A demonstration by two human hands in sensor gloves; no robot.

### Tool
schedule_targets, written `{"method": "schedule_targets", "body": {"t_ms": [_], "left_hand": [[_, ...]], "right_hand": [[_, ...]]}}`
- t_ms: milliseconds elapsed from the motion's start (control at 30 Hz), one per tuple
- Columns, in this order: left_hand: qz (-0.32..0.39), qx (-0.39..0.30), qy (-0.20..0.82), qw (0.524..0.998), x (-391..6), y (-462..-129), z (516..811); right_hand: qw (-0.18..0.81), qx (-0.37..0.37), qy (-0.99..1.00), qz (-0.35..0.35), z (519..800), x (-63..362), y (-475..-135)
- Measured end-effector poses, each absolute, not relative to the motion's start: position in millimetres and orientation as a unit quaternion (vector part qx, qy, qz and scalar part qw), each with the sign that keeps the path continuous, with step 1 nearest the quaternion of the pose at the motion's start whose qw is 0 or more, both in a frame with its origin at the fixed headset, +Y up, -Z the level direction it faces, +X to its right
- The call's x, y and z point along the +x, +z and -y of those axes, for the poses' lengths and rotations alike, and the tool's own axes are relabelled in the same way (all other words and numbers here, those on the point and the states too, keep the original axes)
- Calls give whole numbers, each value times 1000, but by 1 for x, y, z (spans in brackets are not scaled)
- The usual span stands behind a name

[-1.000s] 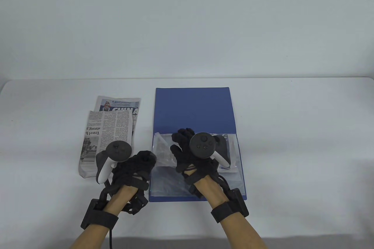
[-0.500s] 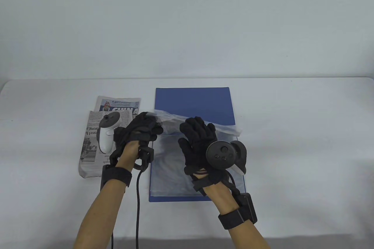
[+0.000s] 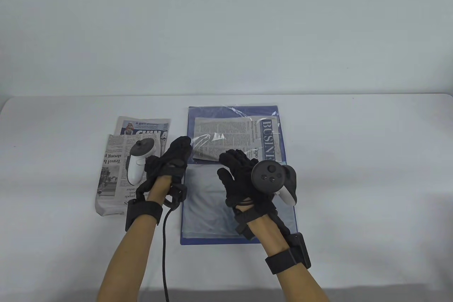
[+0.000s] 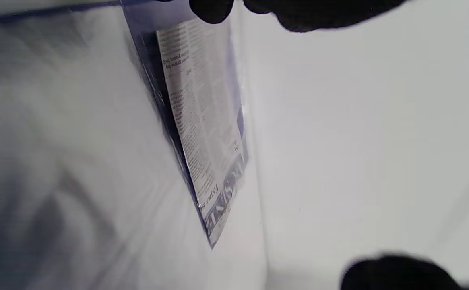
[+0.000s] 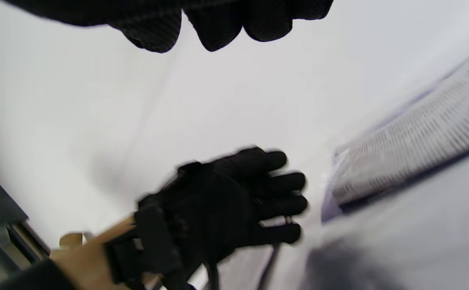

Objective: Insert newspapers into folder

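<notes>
**One paper sleeved, two to go**

The left hand touches the sleeve's near-left corner, its grip hidden from view; the right hand hovers with fingers loosely spread, holding nothing. One newspaper lies inside the open blue folder. Two more wait left on the table. The slick sleeve could flip back and spill its paper.

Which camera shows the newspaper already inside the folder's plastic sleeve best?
Table view: the sleeved newspaper lies flat, its masthead readable. The left wrist view shows it steeply foreshortened; the right wrist view catches only a blurred strip at its right edge.
</notes>
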State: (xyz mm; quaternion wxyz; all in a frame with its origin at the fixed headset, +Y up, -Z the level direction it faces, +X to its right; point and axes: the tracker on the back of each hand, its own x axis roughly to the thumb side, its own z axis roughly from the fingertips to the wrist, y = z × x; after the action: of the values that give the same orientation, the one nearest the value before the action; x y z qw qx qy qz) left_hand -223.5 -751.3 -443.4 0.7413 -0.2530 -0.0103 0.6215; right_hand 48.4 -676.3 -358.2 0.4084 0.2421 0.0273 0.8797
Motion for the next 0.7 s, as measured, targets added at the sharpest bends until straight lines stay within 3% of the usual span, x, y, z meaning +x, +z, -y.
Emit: {"method": "schedule_targets", "body": {"t_ms": [200,367,400,500,700], "left_hand": [[77,-210,612,759,-243,-390,716],[96,-173,627,754,-250,-369,725],[121,-130,640,748,-250,-365,732],[131,-108,584,794,-249,-361,720],[126,-133,566,803,-247,-360,724]], "right_hand": [[291,248,915,-128,710,20,-362],[186,245,931,-195,750,-12,-363],[154,243,935,-207,759,-20,-362],[72,248,937,-235,772,-34,-358],[81,248,947,-186,771,-29,-359]]}}
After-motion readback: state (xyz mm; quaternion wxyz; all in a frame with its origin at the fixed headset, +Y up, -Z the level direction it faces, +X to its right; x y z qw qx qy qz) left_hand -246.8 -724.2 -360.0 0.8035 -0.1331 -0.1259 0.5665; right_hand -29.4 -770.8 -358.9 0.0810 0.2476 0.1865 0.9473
